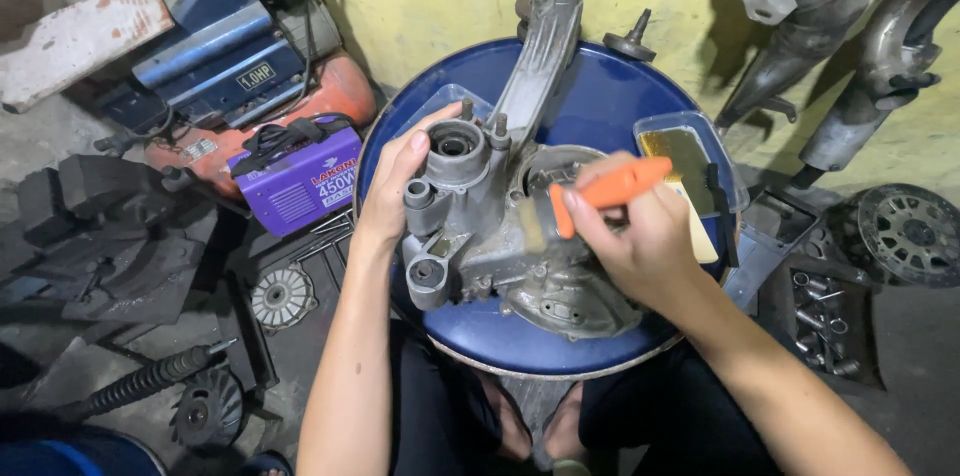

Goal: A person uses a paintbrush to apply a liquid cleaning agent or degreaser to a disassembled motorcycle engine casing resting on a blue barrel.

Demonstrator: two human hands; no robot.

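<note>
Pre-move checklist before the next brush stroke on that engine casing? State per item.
1. Left hand steadying the grey engine casing: ok, fingers rest on its upper left boss.
2. Right hand gripping the orange-handled brush: ok.
3. Bristles on the casing: ok, the tip meets it near the round opening.
4. Casing seated on the blue drum top: ok, lies within the rim.
5. Clear tray clear of the right hand: not ok, directly behind it.
6. Brush bristle condition: cannot tell.
</note>
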